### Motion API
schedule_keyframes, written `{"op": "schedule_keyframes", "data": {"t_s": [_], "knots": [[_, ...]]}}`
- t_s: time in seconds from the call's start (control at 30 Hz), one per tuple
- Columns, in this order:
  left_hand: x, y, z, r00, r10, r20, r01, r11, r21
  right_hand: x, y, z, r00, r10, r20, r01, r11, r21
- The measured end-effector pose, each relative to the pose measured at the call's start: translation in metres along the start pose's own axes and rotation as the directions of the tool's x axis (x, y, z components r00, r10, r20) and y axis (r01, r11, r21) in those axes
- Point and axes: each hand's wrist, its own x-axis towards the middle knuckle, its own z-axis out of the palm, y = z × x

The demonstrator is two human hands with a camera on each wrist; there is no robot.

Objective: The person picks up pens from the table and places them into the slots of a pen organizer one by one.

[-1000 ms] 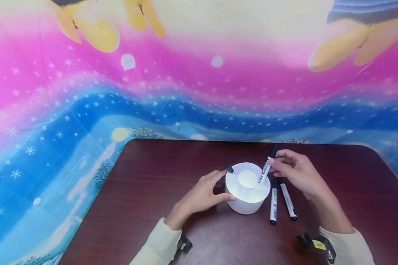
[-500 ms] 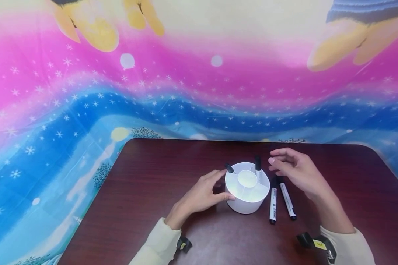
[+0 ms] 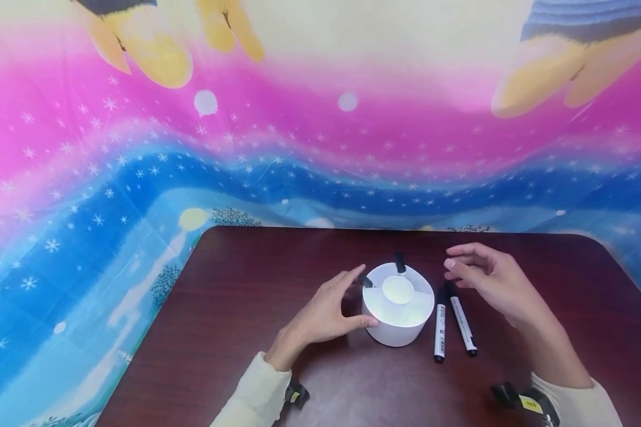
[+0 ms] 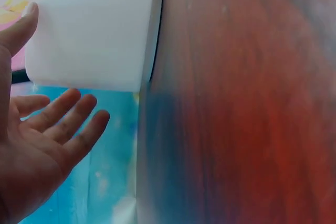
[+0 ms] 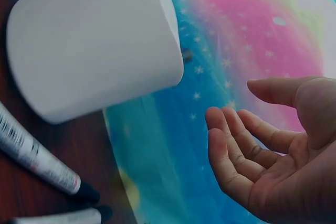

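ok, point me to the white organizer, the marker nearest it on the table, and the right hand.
White organizer (image 3: 398, 335): head view, front outer wall.
Nearest marker (image 3: 440, 330): head view, white barrel.
Right hand (image 3: 494, 284): head view, middle of the hand.

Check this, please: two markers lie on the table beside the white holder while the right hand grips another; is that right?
Not quite: the right hand grips nothing, as the right wrist view shows; two markers do lie on the table beside the white holder.
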Motion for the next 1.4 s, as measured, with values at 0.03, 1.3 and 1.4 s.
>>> {"op": "schedule_keyframes", "data": {"t_s": [0.03,1.3,1.4], "knots": [[0.000,0.000,0.000,1.000,-0.003,-0.005,0.003,1.000,-0.011,-0.001,0.002,-0.001,1.000,0.009,-0.002,-0.009,1.000,-0.007],[0.000,0.001,0.001,1.000,-0.001,0.006,0.001,1.000,-0.007,-0.025,0.074,-0.018,0.978,0.194,0.076,-0.193,0.981,-0.021],[0.000,0.000,0.001,1.000,-0.010,0.008,0.010,1.000,-0.011,-0.025,0.077,-0.019,0.975,0.207,0.085,-0.207,0.978,-0.003]]}}
